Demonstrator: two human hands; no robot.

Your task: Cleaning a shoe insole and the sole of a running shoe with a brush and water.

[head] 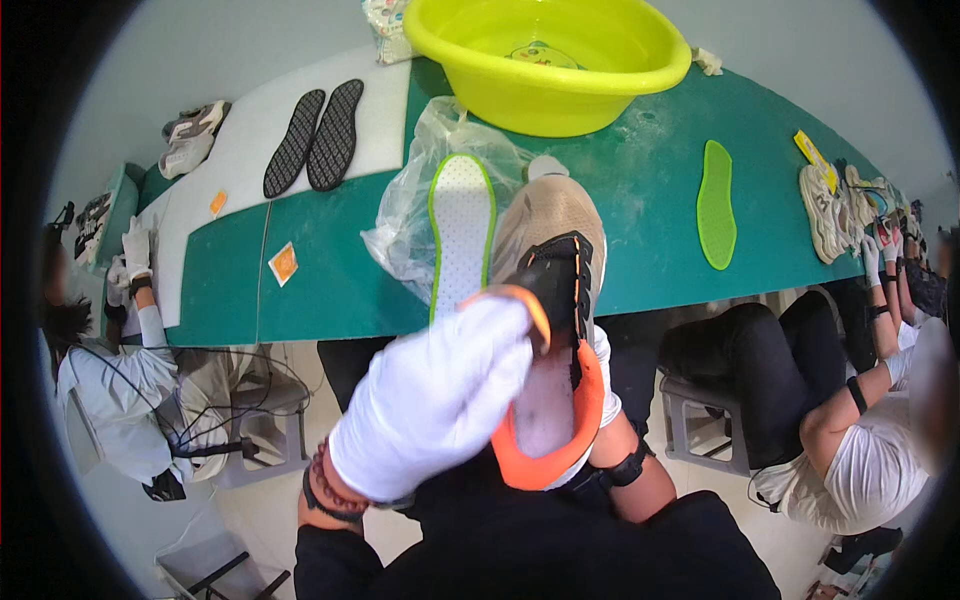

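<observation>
A tan running shoe [546,217] with an orange collar lies before me, toe pointing away over the green table. My left hand [439,397], in a white glove, grips the shoe's black tongue [551,289] by its orange edge and folds it back. Inside, the pale footbed [544,412] shows through the opening. My right hand [609,375], also gloved, holds the shoe from its right side and below, with most fingers hidden. Left of the shoe, a white dotted insole [461,217] with a green rim overlaps a clear plastic bag [401,225]; my left glove hides its near end.
A yellow-green basin [547,82] stands at the back of the green table [660,225]. A green insole [717,202] lies right, two black insoles [315,139] and orange-white packets [283,264] left. Co-workers sit on both sides, near more shoes [825,214].
</observation>
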